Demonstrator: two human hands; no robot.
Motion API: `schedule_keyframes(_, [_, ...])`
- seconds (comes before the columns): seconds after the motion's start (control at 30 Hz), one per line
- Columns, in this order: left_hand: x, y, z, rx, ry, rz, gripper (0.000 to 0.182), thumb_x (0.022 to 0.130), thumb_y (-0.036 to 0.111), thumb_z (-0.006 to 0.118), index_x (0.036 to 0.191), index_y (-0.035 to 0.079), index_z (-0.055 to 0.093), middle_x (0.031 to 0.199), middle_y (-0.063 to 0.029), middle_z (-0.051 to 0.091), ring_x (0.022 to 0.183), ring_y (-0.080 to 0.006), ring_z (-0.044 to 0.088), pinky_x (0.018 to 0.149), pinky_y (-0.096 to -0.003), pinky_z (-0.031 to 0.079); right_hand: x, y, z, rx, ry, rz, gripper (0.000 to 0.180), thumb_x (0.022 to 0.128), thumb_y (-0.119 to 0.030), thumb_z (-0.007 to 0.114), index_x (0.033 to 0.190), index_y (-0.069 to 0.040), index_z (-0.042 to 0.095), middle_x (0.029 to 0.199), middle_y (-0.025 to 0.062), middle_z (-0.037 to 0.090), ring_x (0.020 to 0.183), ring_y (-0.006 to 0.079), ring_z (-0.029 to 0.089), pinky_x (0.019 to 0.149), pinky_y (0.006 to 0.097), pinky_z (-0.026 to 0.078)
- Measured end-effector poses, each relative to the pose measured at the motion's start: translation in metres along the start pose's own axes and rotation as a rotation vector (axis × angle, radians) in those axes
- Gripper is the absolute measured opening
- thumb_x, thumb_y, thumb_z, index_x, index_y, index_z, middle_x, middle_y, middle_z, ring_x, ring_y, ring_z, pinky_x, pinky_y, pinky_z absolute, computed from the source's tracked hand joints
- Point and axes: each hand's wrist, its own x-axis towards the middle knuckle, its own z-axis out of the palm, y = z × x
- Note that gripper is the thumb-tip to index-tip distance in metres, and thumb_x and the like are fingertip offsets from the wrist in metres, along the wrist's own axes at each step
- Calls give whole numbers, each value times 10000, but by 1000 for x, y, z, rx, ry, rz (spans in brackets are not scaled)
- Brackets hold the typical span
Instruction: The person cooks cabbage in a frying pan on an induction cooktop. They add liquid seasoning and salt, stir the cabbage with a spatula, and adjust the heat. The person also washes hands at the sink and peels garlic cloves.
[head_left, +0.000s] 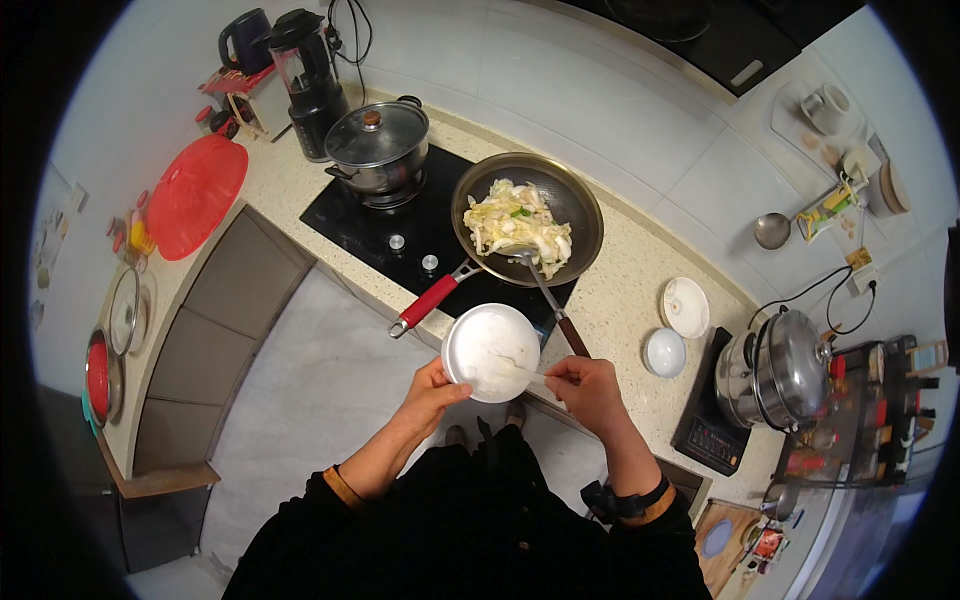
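Note:
My left hand (433, 390) holds a round white tub (474, 330) by its near left side, thumb on the rim. White powder or fine grains (480, 379) lie inside it. Between the fingers of my right hand (589, 386) is the handle of a small pale spoon (534, 376), whose bowl end dips into the white contents. Just beyond the tub, a frying pan (589, 217) with a red handle (426, 304) sits on the black cooktop. Chopped cabbage (517, 217) fills its middle. A metal spatula (546, 289) with a brown grip leans in the pan, its blade against the cabbage.
A lidded steel pot (379, 161) stands on the left burner, near a blender (304, 90). Two small bowls (684, 307) (664, 352) rest on the right counter. Further right, a steamer pot (776, 367) stands by an induction plate (709, 435). A red cover (199, 195) lies left.

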Motion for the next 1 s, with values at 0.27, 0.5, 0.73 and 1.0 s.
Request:
schedule_keyframes(0.27, [4,-3,-2,52,-4,24,596,741,22,741,1285,-10,502,1182,-109,628,1051,-173,614,945,-333,479,0,-7,-4,-364,-37,-224,78,760,-20,665,837,-20,673,706,158,654,608,269,650,540,330,485])
schedule_keyframes(0.5, [5,1,5,86,-21,79,606,738,2,733,1292,-15,489,1163,-110,634,1038,-168,618,915,-314,494,7,15,8,86,-191,227,73,814,-51,687,831,20,683,638,37,634,529,71,544,472,229,420])
schedule_keyframes(0.73, [10,-1,-2,112,37,81,592,743,5,721,1290,-11,493,1150,-93,630,993,-153,619,871,-284,496,6,18,15,414,-168,386,76,833,-40,673,832,36,669,603,53,613,461,65,513,418,196,379])
schedule_keyframes(1.0, [14,-3,-12,47,123,-7,605,745,109,738,1281,-14,487,1158,-109,629,1002,-182,638,862,-326,533,17,4,-7,357,-88,338,79,840,-39,668,881,29,668,631,42,611,465,63,499,412,195,359])
